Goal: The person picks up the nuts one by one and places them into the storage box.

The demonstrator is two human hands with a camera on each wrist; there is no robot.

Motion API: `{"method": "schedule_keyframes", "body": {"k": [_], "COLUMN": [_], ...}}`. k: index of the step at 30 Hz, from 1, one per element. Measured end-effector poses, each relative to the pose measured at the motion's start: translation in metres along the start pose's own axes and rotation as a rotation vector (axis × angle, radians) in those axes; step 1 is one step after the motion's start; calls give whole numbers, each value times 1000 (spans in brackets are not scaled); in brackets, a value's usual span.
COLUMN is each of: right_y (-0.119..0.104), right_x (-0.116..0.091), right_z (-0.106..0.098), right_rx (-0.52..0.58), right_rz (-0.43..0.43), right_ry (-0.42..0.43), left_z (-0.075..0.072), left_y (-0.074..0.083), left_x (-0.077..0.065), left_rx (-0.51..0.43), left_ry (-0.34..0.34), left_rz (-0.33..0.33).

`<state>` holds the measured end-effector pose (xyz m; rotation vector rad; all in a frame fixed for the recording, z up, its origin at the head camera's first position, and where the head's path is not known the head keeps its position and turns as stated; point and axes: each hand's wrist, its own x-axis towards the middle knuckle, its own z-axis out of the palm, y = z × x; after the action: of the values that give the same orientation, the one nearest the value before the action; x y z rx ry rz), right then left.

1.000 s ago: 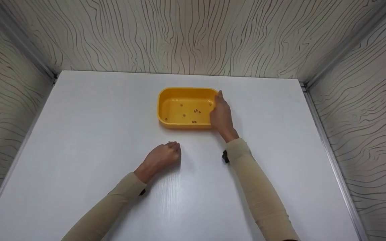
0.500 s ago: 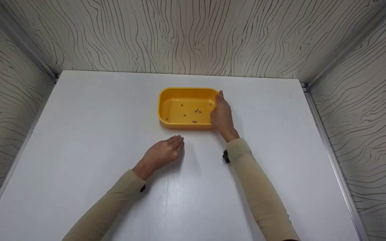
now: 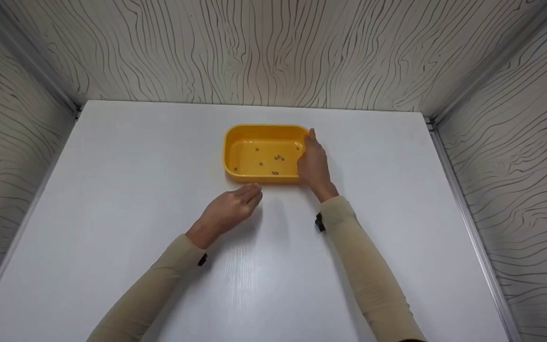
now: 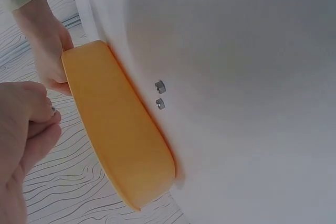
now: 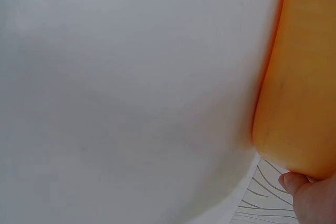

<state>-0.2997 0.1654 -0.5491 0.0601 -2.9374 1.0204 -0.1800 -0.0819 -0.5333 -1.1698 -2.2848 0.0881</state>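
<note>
A yellow plastic container (image 3: pixel 262 179) stands on the white table, with several small metal nuts (image 3: pixel 279 157) scattered over its floor. My right hand (image 3: pixel 315 164) grips its right end, thumb over the rim. Just in front of the container's near wall is my left hand (image 3: pixel 228 209), raised above the table. Its fingers and thumb pinch a small metal nut (image 4: pixel 53 109), of which only a glint shows in the left wrist view. That view also shows two hex nuts (image 4: pixel 160 95) on the table beside the container; the left hand hides them in the head view.
The white table (image 3: pixel 136 166) reaches back to a wall (image 3: pixel 264 52) with a wood-grain pattern. Similar side panels (image 3: pixel 530 156) rise at left and right, with metal rails along the edges.
My left hand has lifted off the table and moved forward, closer to the container's near wall. The right hand and the container have stayed in place.
</note>
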Motion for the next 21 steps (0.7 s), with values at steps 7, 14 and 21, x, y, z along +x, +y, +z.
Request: {"method": "schedule_keyframes", "body": {"k": [7,14,21], "right_y": [3,3,1], "right_x": [-2,-1,-1], "right_z": [0,1,0], "right_rx": [-2,-2,15], "right_rz": [-38,-29,11], "right_ry": [25,21,-4], "left_z": [-6,-6,-6], "left_y": [-8,-16,-23], "left_x": [9,21,29], "left_rx": [-324,-547,-724], "left_ry": [40,47,58], "left_rz": [-150,-310,-500]}}
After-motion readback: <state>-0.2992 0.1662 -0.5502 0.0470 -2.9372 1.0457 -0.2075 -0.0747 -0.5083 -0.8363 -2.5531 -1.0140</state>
